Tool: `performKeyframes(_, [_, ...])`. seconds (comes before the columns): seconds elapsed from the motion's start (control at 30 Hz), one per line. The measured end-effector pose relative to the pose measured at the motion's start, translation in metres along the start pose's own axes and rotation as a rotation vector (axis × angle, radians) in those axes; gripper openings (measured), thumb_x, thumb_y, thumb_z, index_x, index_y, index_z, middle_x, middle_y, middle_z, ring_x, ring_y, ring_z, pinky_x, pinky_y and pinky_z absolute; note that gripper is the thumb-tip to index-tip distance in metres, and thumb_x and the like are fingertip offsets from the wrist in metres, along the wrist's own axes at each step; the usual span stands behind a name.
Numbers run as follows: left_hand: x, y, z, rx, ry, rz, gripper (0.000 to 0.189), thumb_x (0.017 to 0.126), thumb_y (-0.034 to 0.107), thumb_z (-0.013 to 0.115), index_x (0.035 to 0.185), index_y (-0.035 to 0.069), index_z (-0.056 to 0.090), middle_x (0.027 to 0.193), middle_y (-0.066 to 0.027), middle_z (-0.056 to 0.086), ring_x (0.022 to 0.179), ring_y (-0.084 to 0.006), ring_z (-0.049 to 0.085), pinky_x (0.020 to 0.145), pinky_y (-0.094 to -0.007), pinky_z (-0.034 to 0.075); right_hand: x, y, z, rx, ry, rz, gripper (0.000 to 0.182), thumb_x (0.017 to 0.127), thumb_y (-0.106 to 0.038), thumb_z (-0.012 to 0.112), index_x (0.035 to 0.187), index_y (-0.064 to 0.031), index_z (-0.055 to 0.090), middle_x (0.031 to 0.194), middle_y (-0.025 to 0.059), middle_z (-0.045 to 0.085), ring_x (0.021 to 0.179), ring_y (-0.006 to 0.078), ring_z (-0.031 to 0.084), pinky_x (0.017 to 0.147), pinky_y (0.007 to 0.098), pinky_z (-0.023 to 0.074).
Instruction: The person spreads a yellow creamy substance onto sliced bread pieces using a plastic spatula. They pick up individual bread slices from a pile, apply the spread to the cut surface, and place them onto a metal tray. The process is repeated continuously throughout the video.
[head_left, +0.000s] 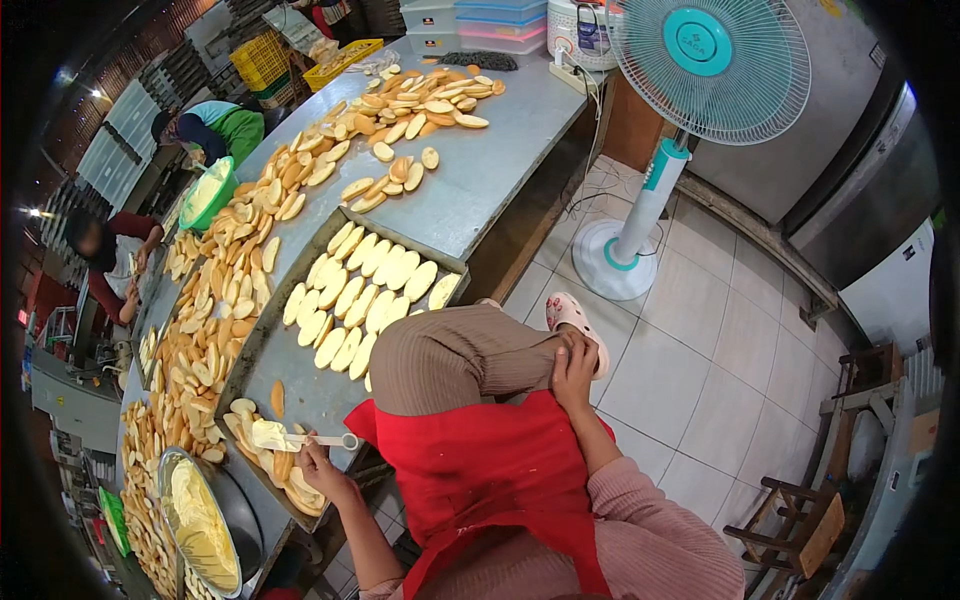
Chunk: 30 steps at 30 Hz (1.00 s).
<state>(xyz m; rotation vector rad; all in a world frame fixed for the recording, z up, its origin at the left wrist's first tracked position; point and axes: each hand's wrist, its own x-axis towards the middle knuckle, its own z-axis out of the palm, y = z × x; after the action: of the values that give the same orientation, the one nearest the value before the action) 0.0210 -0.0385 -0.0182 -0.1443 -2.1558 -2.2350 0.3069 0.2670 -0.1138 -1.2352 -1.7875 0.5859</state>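
Observation:
My left hand grips the handle of a white plastic spatula, whose blade carries a lump of pale cream. The blade is over oval bread halves heaped in the near corner of a metal baking tray. Rows of cream-coated bread halves lie at the tray's far end, partly hidden by my knee. Left of the tray's near corner stands a steel bowl of yellow cream. My right hand rests on my ankle above a patterned clog, fingers apart.
Many loose bread halves cover the metal table beyond the tray. Two people work across it, one by a green basin, another farther left. A standing fan and a wooden stool are to my right.

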Motion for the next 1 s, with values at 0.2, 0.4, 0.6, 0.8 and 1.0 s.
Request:
performKeyframes(0.2, [-0.001,0.001,0.001,-0.006,0.007,-0.012,0.026,0.095,0.021,0.055,0.099,-0.003,0.062,0.101,-0.0048,0.056,0.095,-0.0128,0.055,0.087,-0.0302,0.047,0.001,0.002,0.000,0.008,-0.027,0.012,0.038,0.092,-0.023,0.049,0.122,0.0004,0.049,0.118,0.0259,0.041,0.112,0.0418,0.042,0.098,0.0468,0.0338])
performKeyframes(0.4, [0.002,-0.004,-0.002,0.014,0.007,0.015,0.027,0.096,0.022,0.053,0.105,-0.002,0.062,0.106,-0.0066,0.059,0.095,-0.0132,0.057,0.085,-0.0289,0.047,0.000,0.004,-0.001,0.004,-0.003,0.018,0.038,0.093,-0.025,0.048,0.120,0.0015,0.049,0.117,0.0254,0.041,0.111,0.0417,0.042,0.097,0.0466,0.0345])
performKeyframes(0.6, [0.000,-0.001,0.001,0.001,-0.004,0.018,0.027,0.096,0.022,0.053,0.107,-0.001,0.061,0.108,-0.0078,0.062,0.096,-0.0134,0.057,0.084,-0.0290,0.046,0.000,0.005,-0.002,0.020,0.025,0.026,0.038,0.092,-0.021,0.050,0.122,0.0017,0.047,0.117,0.0248,0.040,0.110,0.0408,0.043,0.096,0.0459,0.0354])
performKeyframes(0.8, [-0.001,0.001,0.001,0.014,-0.005,0.006,0.027,0.095,0.024,0.054,0.104,-0.001,0.062,0.102,-0.0060,0.061,0.093,-0.0124,0.056,0.083,-0.0287,0.045,0.000,0.005,-0.003,0.034,0.038,0.029,0.038,0.091,-0.019,0.050,0.123,0.0020,0.046,0.116,0.0242,0.041,0.108,0.0395,0.044,0.095,0.0451,0.0369])
performKeyframes(1.0, [0.000,-0.001,0.001,0.001,0.006,0.006,0.026,0.095,0.024,0.054,0.104,0.001,0.062,0.102,-0.0048,0.062,0.091,-0.0114,0.055,0.079,-0.0278,0.044,0.000,0.006,0.000,0.005,0.051,0.023,0.037,0.091,-0.019,0.050,0.122,0.0017,0.047,0.116,0.0235,0.041,0.108,0.0391,0.044,0.095,0.0447,0.0370])
